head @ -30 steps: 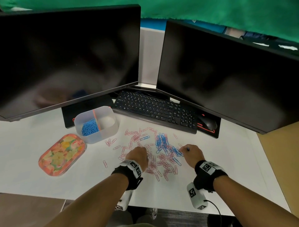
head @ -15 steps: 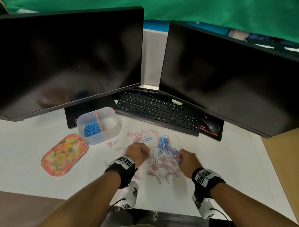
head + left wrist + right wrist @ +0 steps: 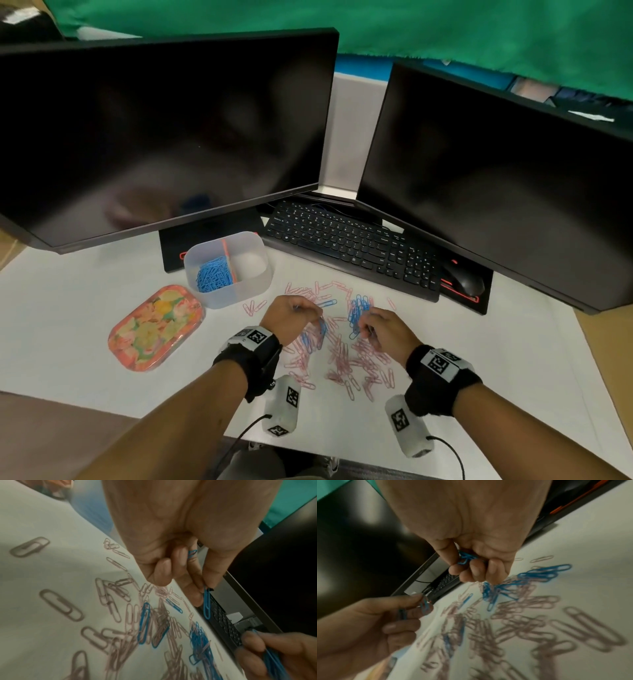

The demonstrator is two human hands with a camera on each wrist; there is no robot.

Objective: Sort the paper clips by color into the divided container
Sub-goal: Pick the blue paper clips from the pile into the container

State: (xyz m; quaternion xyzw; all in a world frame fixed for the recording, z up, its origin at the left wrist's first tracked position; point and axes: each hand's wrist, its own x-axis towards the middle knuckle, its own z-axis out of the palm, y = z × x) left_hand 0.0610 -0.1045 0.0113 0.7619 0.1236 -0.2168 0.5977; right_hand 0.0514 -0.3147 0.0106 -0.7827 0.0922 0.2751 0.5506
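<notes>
Pink paper clips (image 3: pixel 346 359) and blue paper clips (image 3: pixel 358 308) lie mixed in a pile on the white desk. The divided container (image 3: pixel 253 284) stands at the back left, with blue clips (image 3: pixel 212 274) in its left half; its right half looks empty. My left hand (image 3: pixel 291 317) hovers over the pile's left side and pinches a blue clip (image 3: pixel 206 601) between thumb and finger, with more blue clips tucked under its curled fingers. My right hand (image 3: pixel 383 330) is over the pile's right side and grips a small bunch of blue clips (image 3: pixel 466 558).
A floral lid (image 3: pixel 154 329) lies left of the pile. A black keyboard (image 3: pixel 352 243) and mouse (image 3: pixel 462 281) sit behind the clips, under two dark monitors (image 3: pixel 164 137). The desk's front edge is close below my wrists.
Both hands have lifted slightly and drawn back toward me, each now holding blue clips. The camera has tilted a little.
</notes>
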